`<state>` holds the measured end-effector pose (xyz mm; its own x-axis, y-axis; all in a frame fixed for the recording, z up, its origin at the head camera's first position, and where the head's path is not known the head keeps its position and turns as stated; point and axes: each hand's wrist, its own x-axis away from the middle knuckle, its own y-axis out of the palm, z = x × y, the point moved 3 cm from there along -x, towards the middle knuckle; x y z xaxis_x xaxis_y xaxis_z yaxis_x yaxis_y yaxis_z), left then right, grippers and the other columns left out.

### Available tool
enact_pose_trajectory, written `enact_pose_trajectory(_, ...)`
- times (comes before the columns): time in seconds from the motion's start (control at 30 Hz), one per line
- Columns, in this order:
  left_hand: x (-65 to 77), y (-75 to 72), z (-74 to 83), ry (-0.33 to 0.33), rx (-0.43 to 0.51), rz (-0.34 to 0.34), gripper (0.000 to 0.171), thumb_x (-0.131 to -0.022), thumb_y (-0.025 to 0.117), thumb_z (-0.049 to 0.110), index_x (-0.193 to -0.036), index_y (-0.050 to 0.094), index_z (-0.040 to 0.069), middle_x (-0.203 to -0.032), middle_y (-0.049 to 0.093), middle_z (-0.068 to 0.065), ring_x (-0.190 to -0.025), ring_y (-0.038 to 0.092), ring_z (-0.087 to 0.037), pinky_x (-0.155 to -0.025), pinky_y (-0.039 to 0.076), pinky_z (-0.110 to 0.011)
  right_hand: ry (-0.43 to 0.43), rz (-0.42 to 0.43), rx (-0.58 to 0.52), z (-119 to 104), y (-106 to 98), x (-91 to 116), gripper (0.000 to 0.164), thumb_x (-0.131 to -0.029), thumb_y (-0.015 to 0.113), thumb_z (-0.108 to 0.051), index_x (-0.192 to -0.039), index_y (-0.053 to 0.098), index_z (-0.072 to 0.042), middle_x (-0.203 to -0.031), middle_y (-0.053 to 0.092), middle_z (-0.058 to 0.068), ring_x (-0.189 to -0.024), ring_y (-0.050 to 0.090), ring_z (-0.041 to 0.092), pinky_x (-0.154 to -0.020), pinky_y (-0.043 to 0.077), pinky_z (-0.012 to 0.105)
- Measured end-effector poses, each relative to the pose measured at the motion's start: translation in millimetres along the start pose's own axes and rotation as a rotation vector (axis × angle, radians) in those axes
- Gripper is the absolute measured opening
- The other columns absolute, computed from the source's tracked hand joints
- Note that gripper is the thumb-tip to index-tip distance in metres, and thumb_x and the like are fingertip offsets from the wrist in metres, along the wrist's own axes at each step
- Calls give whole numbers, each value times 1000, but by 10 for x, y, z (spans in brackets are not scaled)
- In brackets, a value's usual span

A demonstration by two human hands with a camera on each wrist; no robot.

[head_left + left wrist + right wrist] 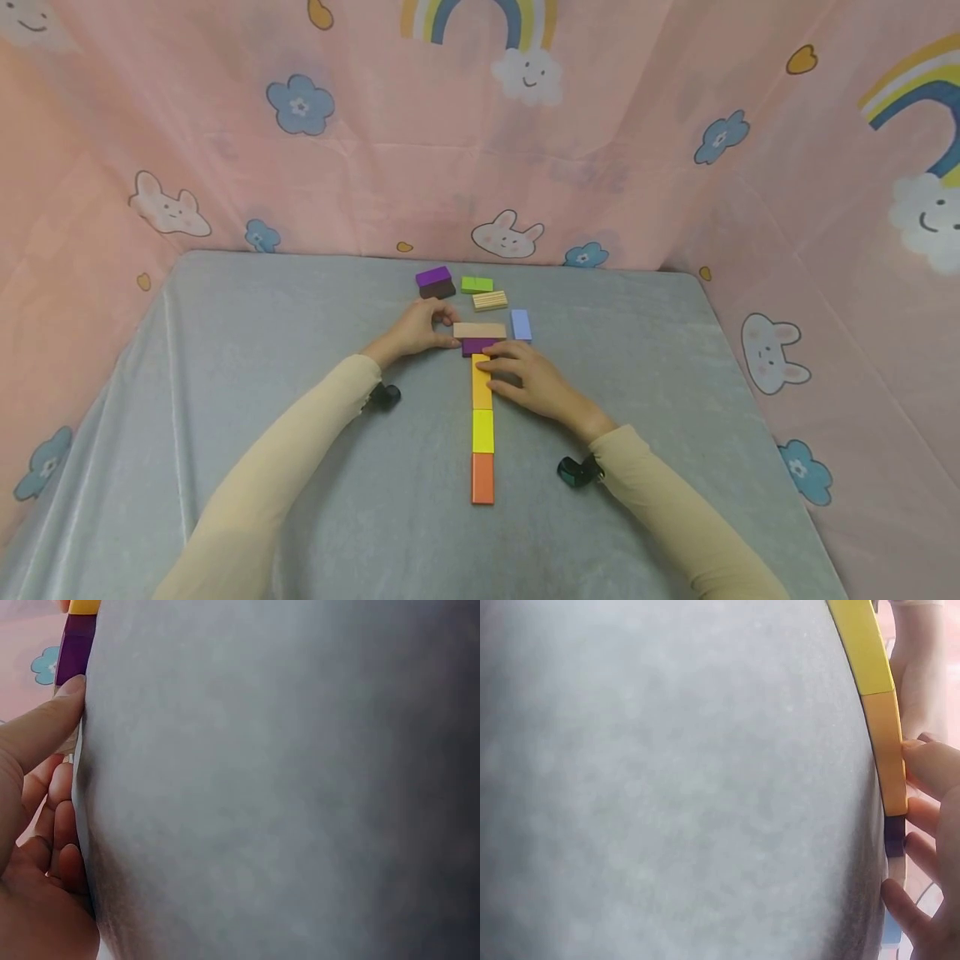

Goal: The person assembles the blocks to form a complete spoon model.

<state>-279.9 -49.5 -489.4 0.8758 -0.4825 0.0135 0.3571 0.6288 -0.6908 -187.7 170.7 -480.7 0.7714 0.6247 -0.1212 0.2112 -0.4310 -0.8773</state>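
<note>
A plain wooden block (480,331) lies crosswise against a purple block (478,346). My left hand (415,329) pinches the wooden block's left end, thumb in front and index finger behind; in the left wrist view the thumb (52,724) reaches the purple block (75,649). Running toward me from the purple block are an amber block (482,392), a yellow block (483,431) and an orange block (483,479), end to end. My right hand (534,379) touches the amber and purple blocks with loosely extended fingers. In the right wrist view its fingertips rest along the amber block (886,754).
A light blue block (521,325) lies right of the wooden one. Farther back are a ridged wooden block (490,301), a green block (477,285), and another purple block (432,276) by a dark brown block (438,289). A pink patterned curtain (375,183) borders the grey-covered table (300,500).
</note>
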Motion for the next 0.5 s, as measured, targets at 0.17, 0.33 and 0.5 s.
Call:
enact_pose_trajectory(0.17, 0, -4, 14, -13, -2, -9, 32, -78, 85, 19, -104, 69, 11, -100, 65, -5, -99, 56, -22, -98, 43, -41, 0, -4, 3, 7, 3, 4, 36, -94, 68, -31, -128, 67, -22, -140, 59, 1, -132, 50, 24, -113, 41, 50)
enact_pose_trajectory(0.33, -5, -58, 28, -33, 37, -76, 39, -78, 85, 21, -111, 68, 9, -108, 68, -8, -106, 59, -24, -104, 45, -42, -1, -4, 6, 8, 4, 3, 35, -94, 67, -32, -128, 67, -22, -140, 58, 1, -133, 49, 24, -114, 40, 50)
enact_pose_trajectory(0.5, -35, -180, 4, -24, 118, -87, 37, -79, 83, 15, -112, 67, 7, -110, 69, -10, -102, 62, -23, -98, 52, -39, -9, 1, 12, 9, 7, 8, 36, -94, 67, -32, -128, 67, -22, -140, 58, 0, -133, 50, 24, -113, 41, 49)
